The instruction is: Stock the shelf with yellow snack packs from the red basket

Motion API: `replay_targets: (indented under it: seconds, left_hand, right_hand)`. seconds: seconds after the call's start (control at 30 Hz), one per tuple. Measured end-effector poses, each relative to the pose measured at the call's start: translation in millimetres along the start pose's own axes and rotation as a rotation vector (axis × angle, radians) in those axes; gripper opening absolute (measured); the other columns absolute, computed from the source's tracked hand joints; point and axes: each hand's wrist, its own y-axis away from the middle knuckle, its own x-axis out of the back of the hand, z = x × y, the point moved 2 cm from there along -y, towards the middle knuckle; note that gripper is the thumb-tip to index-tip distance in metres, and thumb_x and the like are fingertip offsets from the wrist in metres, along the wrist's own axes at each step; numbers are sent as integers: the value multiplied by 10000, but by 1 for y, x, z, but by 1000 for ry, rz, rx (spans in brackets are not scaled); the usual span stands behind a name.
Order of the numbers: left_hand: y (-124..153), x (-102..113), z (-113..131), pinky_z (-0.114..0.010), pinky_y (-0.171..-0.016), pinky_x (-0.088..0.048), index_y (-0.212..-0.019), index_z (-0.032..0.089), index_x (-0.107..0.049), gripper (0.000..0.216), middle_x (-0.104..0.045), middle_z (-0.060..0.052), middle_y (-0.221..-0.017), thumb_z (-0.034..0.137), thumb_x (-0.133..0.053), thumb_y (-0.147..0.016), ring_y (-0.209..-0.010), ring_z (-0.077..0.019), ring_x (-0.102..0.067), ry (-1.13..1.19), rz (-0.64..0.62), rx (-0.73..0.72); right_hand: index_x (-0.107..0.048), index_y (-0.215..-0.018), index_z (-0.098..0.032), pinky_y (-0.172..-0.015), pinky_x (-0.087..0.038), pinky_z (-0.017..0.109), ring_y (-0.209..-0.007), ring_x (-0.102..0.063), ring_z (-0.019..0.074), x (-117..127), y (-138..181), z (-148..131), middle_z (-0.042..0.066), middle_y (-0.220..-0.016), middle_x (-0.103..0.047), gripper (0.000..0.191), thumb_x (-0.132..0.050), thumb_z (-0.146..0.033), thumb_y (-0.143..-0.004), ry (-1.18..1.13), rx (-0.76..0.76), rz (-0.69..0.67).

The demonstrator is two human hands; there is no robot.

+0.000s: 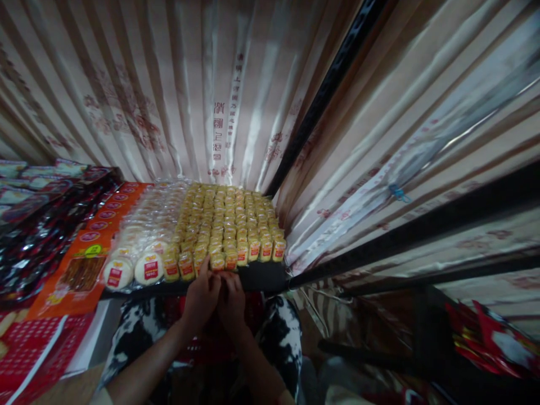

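Note:
My left hand and my right hand are pressed together just below the front edge of a dark shelf. The fingers of both are curled and closed; what they hold, if anything, is hidden. My left index finger reaches up to the front row of small yellow wrapped snack packs, which lie in several tight rows. Left of these lie round white wrapped cakes with red labels.
Orange flat packets and dark glossy bags lie at the left. A red printed box sits at the bottom left. Beige patterned curtains hang behind. Black frame bars run along the right; red packets lie below them.

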Motion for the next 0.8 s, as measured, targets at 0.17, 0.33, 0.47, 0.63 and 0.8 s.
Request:
replay_targets:
  seconds: [0.17, 0.33, 0.47, 0.63, 0.8]
  left_hand:
    - [13, 2, -11, -314, -829, -467, -1302, 173, -364, 475, -644, -45, -921, 271, -371, -838, -857, -173, -625, 87, -2, -43]
    - [28, 6, -34, -327, -823, -482, -1143, 174, -503, 347, -609, -77, -934, 240, -384, -824, -892, -189, -601, 12, 138, -152]
    - [26, 3, -47, -364, -874, -477, -1116, 164, -523, 325, -582, -105, -1040, 187, -380, -825, -997, -207, -570, -101, 153, -177]
    - [19, 1, -51, -405, -930, -458, -1139, 129, -517, 346, -564, -129, -1115, 168, -379, -825, -1077, -232, -539, -193, 142, -174]
    - [19, 1, -49, -395, -933, -462, -1191, 141, -493, 383, -543, -125, -1169, 173, -373, -829, -1108, -235, -527, -218, 138, -193]
  right_hand:
    - [-587, -1067, -199, -842, -476, 314, -961, -559, 182, -1, 1, 1, 85, -996, -589, 264, -427, -177, -859, 12, 5, -10]
    - [-574, -1123, -201, -895, -452, 318, -1021, -534, 175, -2, 3, 4, 91, -1049, -566, 344, -357, -129, -866, 19, 27, -40]
    - [-577, -1124, -185, -922, -439, 347, -1037, -518, 185, -4, 3, 4, 98, -1047, -572, 359, -344, -113, -861, 49, 67, -33]
    - [-567, -1134, -188, -917, -442, 372, -1036, -512, 195, -5, 3, 2, 98, -1040, -580, 363, -343, -105, -861, 76, 116, -8]
    - [-564, -1142, -184, -896, -455, 359, -1014, -513, 193, -4, 3, 1, 104, -1036, -576, 359, -344, -109, -867, 82, 139, -16]
